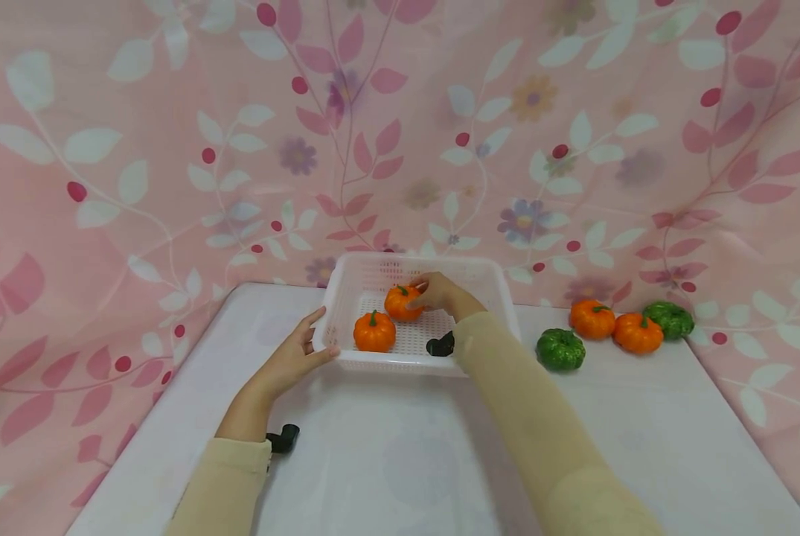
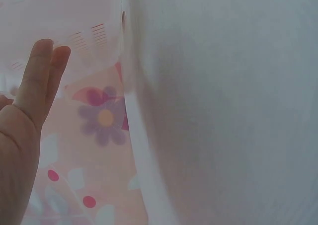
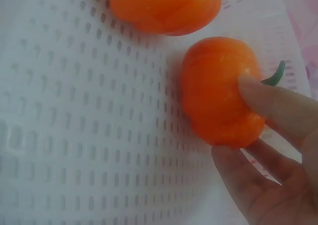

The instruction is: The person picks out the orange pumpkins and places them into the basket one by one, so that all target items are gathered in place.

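Note:
A white plastic basket [image 1: 409,359] stands at the back of the table with two small orange pumpkins inside. My right hand [image 1: 443,295] reaches into it and holds the rear orange pumpkin [image 1: 400,305] between thumb and fingers; the right wrist view shows this pumpkin [image 3: 218,91] by the basket floor [image 3: 89,135]. The front orange pumpkin [image 1: 374,333] sits just beside it, to the left. At the basket's left side is my left hand [image 1: 294,362], its thumb at the front corner. In the left wrist view its fingers [image 2: 37,78] extend straight along the basket wall [image 2: 92,16].
Right of the basket lie a green pumpkin [image 1: 560,350], two orange pumpkins [image 1: 592,320] [image 1: 638,333] and a dark green one [image 1: 669,320]. Black wrist devices [image 1: 283,439] [image 1: 442,345] show at both sleeves. A pink floral cloth [image 1: 400,149] hangs behind the white table [image 1: 386,461].

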`<state>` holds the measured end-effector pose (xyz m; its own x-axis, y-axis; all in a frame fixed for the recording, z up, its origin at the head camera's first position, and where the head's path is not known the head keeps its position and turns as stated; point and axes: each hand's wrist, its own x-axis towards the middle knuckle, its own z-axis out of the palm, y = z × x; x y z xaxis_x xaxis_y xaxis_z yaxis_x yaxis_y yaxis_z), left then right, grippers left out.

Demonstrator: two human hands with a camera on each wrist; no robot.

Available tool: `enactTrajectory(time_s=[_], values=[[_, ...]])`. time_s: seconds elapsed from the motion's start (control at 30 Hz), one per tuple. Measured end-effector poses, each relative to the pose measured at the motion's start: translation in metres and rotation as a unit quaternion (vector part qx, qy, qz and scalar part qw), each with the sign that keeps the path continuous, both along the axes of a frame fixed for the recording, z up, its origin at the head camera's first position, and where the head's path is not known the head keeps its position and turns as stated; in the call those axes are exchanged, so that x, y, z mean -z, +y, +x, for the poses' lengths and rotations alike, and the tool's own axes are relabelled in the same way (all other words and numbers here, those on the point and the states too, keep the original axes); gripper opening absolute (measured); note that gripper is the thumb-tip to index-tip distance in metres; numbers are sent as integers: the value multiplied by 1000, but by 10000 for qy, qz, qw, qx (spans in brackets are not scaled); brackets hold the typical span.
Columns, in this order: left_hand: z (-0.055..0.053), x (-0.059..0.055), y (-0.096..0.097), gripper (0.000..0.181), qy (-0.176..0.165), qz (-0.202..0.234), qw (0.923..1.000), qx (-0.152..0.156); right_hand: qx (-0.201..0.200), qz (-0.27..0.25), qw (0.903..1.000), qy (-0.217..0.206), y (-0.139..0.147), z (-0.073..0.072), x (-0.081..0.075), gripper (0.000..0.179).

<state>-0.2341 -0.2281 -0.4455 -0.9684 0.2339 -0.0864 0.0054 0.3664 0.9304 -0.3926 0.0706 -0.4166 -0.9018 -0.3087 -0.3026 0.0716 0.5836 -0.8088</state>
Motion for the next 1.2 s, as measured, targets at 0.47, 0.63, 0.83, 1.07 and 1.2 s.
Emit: enactTrajectory(time_s=[0.47, 0.63, 0.83, 1.07, 1.2], values=[[-1, 1, -1, 94, -11, -108, 9999, -17, -74, -174, 9998, -1, -2, 2, 5, 54], [-3, 2, 0, 93, -62, -25, 10000, -5, -63, -251, 9996, -65, -1, 3, 4, 54], [-1, 2, 0, 93, -19, -51, 10000, -15, -24, -197, 9998, -78, 0, -1, 6, 55], [0, 2, -1, 96, 52, -125, 9999, -12, -20, -47, 10000, 85, 0, -6, 4, 55], [-1, 4, -2, 96, 58, -153, 9999, -2, 40, -72, 9999, 143, 2, -4, -2, 55]])
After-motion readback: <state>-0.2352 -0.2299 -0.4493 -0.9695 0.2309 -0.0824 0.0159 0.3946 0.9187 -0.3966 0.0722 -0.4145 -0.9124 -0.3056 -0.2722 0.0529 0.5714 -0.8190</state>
